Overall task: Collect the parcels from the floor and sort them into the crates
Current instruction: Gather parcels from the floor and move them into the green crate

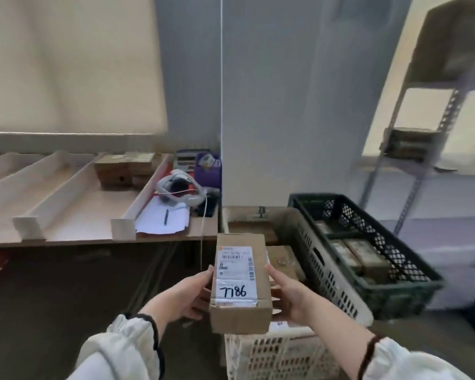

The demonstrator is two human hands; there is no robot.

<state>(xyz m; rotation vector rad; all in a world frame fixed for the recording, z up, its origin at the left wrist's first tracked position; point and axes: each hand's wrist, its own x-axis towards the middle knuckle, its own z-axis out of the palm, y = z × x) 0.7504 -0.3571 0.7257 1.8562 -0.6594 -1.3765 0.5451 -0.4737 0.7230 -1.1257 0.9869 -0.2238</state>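
A pale wooden table point(74, 212) with raised dividers stands left, a grey wall behind it, and a metal shelf rack point(447, 116) right. Above the white crate point(321, 272), beside the dark green crate point(412, 297), my left hand point(187, 294) and right hand point(288, 292) grasp the cardboard parcel point(240, 283) by its long sides. It is label up, and its long axis points away from me.

Parcel-sorting storeroom: labelled parcel point(240, 281), white crate point(321, 270) and green crate point(362, 223) holding boxes point(368, 259), divider-lined table point(93, 212), slotted metal shelving point(447, 116).
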